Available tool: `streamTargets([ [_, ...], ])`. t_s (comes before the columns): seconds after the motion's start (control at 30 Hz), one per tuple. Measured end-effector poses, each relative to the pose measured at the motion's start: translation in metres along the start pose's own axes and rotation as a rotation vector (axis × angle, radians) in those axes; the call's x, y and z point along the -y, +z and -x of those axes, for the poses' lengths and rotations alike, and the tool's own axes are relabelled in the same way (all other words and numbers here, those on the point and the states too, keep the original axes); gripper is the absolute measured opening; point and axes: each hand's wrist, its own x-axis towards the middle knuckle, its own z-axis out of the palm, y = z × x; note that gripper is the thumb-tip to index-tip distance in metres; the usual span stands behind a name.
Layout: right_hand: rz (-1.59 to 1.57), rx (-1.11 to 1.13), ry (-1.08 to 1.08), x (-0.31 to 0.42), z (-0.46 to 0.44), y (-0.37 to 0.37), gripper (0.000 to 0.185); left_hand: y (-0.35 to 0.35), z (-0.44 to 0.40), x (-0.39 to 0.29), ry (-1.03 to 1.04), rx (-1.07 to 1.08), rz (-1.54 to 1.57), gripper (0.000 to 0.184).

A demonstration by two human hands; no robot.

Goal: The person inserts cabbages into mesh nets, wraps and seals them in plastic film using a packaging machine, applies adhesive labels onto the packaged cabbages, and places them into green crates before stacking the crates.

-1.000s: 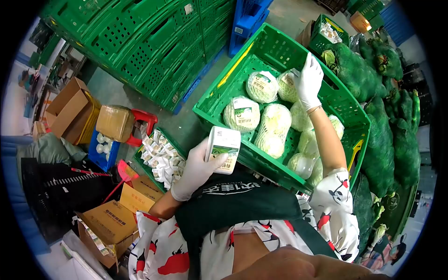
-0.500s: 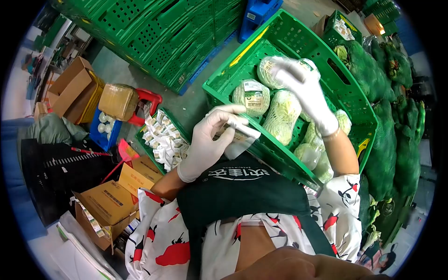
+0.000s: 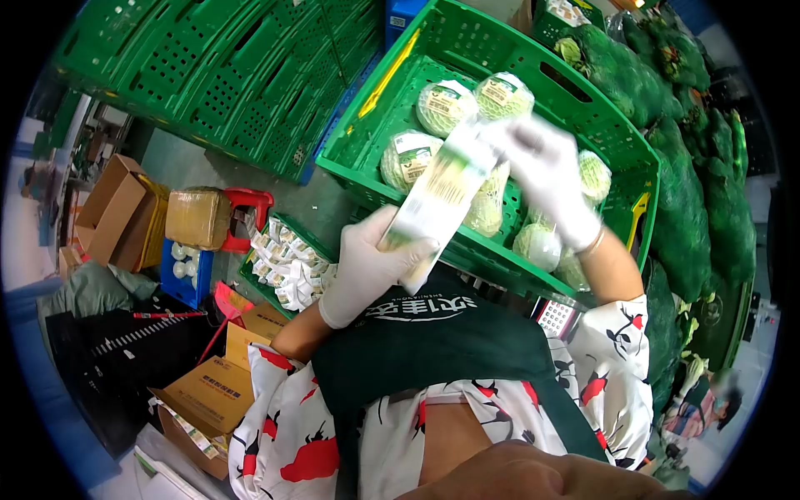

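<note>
My left hand [image 3: 371,267], in a white glove, is closed on the lower end of a strip of printed labels [image 3: 442,193], thumb on top. The strip slants up over the near wall of a green crate [image 3: 508,283]. At its upper end, the white-gloved fingers of my right hand [image 3: 546,171] pinch the strip; they are blurred by motion. Several net-wrapped cabbages lie in the crate. Labels show on a left cabbage [image 3: 408,158], a back cabbage [image 3: 447,107] and another back cabbage [image 3: 505,94]. The strip partly covers a longer cabbage [image 3: 486,204].
Green crates [image 3: 225,83] are stacked at upper left. A small green crate of crumpled labels [image 3: 292,258] stands left of me, near a red stool [image 3: 250,217] and a cardboard box [image 3: 204,392]. Green net sacks [image 3: 692,208] fill the right side. A person [image 3: 700,404] is at lower right.
My right hand has come from the back cabbages to the strip's upper end. The strip, bent at my left hand before, now stretches up between both hands. The view has shifted slightly.
</note>
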Motion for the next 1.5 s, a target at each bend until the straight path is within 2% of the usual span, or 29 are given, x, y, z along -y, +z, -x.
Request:
streamTargets([
  [0.03, -0.070, 0.063, 0.104, -0.019, -0.023, -0.021, 0.017, -0.005, 0.004, 0.017, 0.008, 0.031, -0.136, 0.019],
  [0.1, 0.086, 0.183, 0.159, -0.058, -0.030, -0.029, 0.032, -0.009, 0.008, 0.013, -0.274, 0.059, 0.074, 0.019],
  [0.17, 0.349, 0.385, 0.129, -0.074, -0.012, -0.018, 0.043, -0.025, 0.004, 0.016, 0.145, 0.112, -0.265, 0.019],
  [0.23, 0.611, 0.599, 0.093, -0.098, 0.004, -0.002, 0.054, -0.026, 0.006, 0.013, -0.040, 0.083, -0.160, 0.029],
  [0.3, 0.752, 0.462, -0.103, -0.103, 0.015, 0.008, 0.071, -0.027, 0.008, 0.008, -0.130, 0.052, -0.082, 0.038],
  [0.37, 0.749, 0.284, -0.350, -0.088, 0.024, 0.007, 0.081, -0.018, 0.007, 0.006, -0.042, 0.026, 0.083, 0.042],
  [0.4, 0.734, 0.399, -0.398, -0.093, 0.029, 0.005, 0.084, -0.014, 0.007, 0.007, -0.020, 0.007, 0.127, 0.040],
  [0.47, 0.710, 0.598, -0.502, -0.097, 0.034, 0.011, 0.072, -0.018, 0.006, 0.017, 0.001, 0.034, 0.124, 0.030],
  [0.53, 0.658, 0.743, -0.495, -0.116, 0.039, 0.019, 0.071, -0.023, -0.002, 0.024, 0.294, 0.097, -0.231, 0.025],
  [0.57, 0.659, 0.711, -0.473, -0.119, 0.041, 0.019, 0.071, -0.024, -0.005, 0.025, 0.443, 0.128, -0.409, 0.023],
  [0.6, 0.665, 0.678, -0.459, -0.112, 0.038, 0.017, 0.072, -0.013, -0.007, 0.014, 0.482, 0.053, -0.371, 0.015],
  [0.67, 0.590, 0.528, -0.422, -0.083, 0.036, 0.010, 0.073, -0.005, 0.002, 0.007, 0.122, 0.073, -0.030, 0.012],
  [0.7, 0.402, 0.372, -0.308, -0.070, 0.040, 0.009, 0.064, -0.001, 0.003, 0.006, -0.054, 0.085, 0.139, 0.012],
  [0.73, 0.077, 0.352, -0.094, -0.051, 0.043, 0.006, 0.056, 0.006, 0.001, 0.008, 0.005, 0.043, 0.099, 0.012],
  [0.77, -0.056, 0.361, 0.031, -0.026, 0.046, 0.002, 0.050, 0.007, -0.001, 0.013, 0.005, 0.052, 0.086, 0.013],
  [0.87, -0.145, 0.460, 0.169, 0.028, 0.056, 0.004, 0.030, 0.013, -0.012, 0.027, 0.026, 0.037, 0.173, 0.016],
  [0.97, -0.229, 0.293, 0.187, -0.018, 0.053, 0.013, 0.025, 0.023, -0.016, 0.016, 0.029, 0.062, 0.234, 0.018],
  [1.0, -0.263, 0.186, 0.201, -0.044, 0.041, 0.009, 0.024, 0.019, -0.015, 0.011, -0.132, 0.100, 0.221, 0.018],
  [1.03, -0.300, 0.075, 0.295, -0.069, 0.019, -0.003, 0.024, 0.019, -0.014, 0.010, -0.148, 0.109, 0.182, 0.018],
  [1.1, -0.049, -0.116, 0.184, -0.128, -0.017, -0.044, 0.032, 0.018, -0.012, 0.010, -0.181, 0.123, 0.103, 0.019],
  [1.13, 0.220, -0.095, 0.235, -0.139, -0.018, -0.054, 0.039, 0.013, -0.009, 0.003, -0.270, 0.192, 0.106, 0.017],
  [1.2, 0.759, -0.047, 0.328, -0.147, -0.019, -0.063, 0.055, 0.009, -0.010, 0.014, -0.083, 0.265, 0.033, 0.018],
  [1.23, 0.883, -0.130, 0.202, -0.147, -0.015, -0.060, 0.065, 0.007, -0.011, 0.017, 0.011, 0.301, -0.004, 0.018],
  [1.27, 1.004, -0.213, 0.070, -0.145, -0.009, -0.056, 0.076, 0.003, -0.011, 0.015, -0.142, 0.370, 0.067, 0.035],
  [1.33, 1.070, -0.286, -0.138, -0.145, -0.010, -0.054, 0.095, 0.009, -0.015, 0.010, -0.113, 0.312, 0.158, 0.044],
  [1.4, 1.069, -0.232, -0.281, -0.151, -0.013, -0.049, 0.088, 0.017, -0.016, -0.004, -0.128, 0.283, 0.218, 0.057],
  [1.43, 1.068, -0.204, -0.357, -0.155, -0.014, -0.046, 0.084, 0.018, -0.018, -0.006, -0.142, 0.302, 0.218, 0.055],
  [1.47, 1.087, -0.099, -0.338, -0.166, -0.013, -0.045, 0.074, 0.017, -0.019, -0.006, -0.157, 0.318, 0.221, 0.053],
  [1.5, 1.075, 0.039, -0.223, -0.207, -0.012, -0.045, 0.075, 0.017, -0.018, -0.005, -0.176, 0.332, 0.225, 0.051],
])
